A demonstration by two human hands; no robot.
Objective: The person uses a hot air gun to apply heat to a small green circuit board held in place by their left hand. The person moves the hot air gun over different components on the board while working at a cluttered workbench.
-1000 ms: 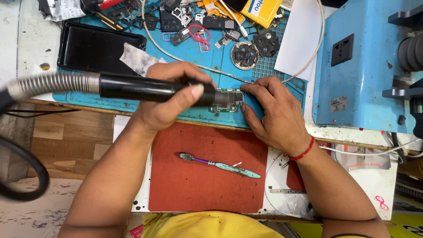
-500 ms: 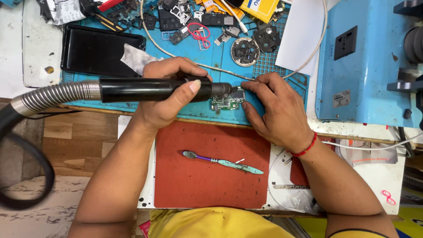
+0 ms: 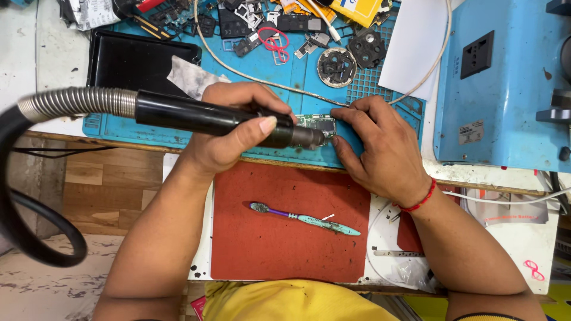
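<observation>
My left hand (image 3: 233, 134) grips a black hot-air wand (image 3: 208, 119) with a ribbed metal hose (image 3: 77, 102) running off to the left. Its nozzle points at a small green circuit board (image 3: 317, 124) lying on the blue work mat (image 3: 333, 89). My right hand (image 3: 377, 151) rests on the mat, its fingertips pinching the board's right edge. A red thread band is on the right wrist.
A toothbrush (image 3: 303, 219) lies on a red mat (image 3: 285, 232) near me. A black tray (image 3: 134, 59), loose phone parts (image 3: 351, 56), a white cable (image 3: 250, 74) and white paper (image 3: 413, 47) sit behind. A blue power box (image 3: 505, 77) stands right.
The wand and both hands have stayed over the board, with only a slight shift of the view; the nozzle sits a little closer to the board's right side.
</observation>
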